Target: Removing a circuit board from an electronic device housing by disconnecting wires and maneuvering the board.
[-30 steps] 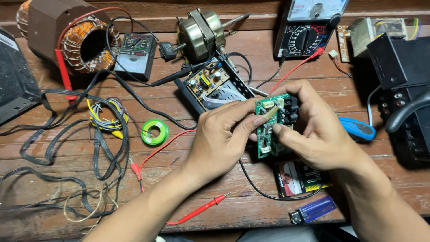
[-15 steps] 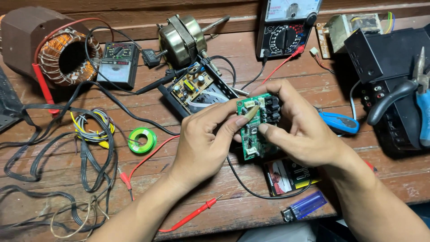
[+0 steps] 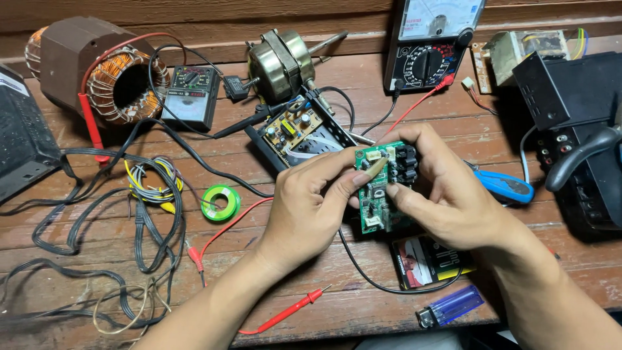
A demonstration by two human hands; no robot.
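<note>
Lighter [image 3: 450, 306] nearest, at desk [image 3: 363, 304] front edge beside red probe [image 3: 285, 315]. Small box [image 3: 424, 260] just beyond, under right hand [image 3: 453, 194]. Both hands hold green board [image 3: 382, 188] above desk centre: left hand [image 3: 311, 207] fingers pinching its left edge, right fingers clenched round its right side. Farther back: open chassis [image 3: 301, 133], motor [image 3: 280, 63], meter [image 3: 431, 42], copper coil [image 3: 110, 78].
</note>
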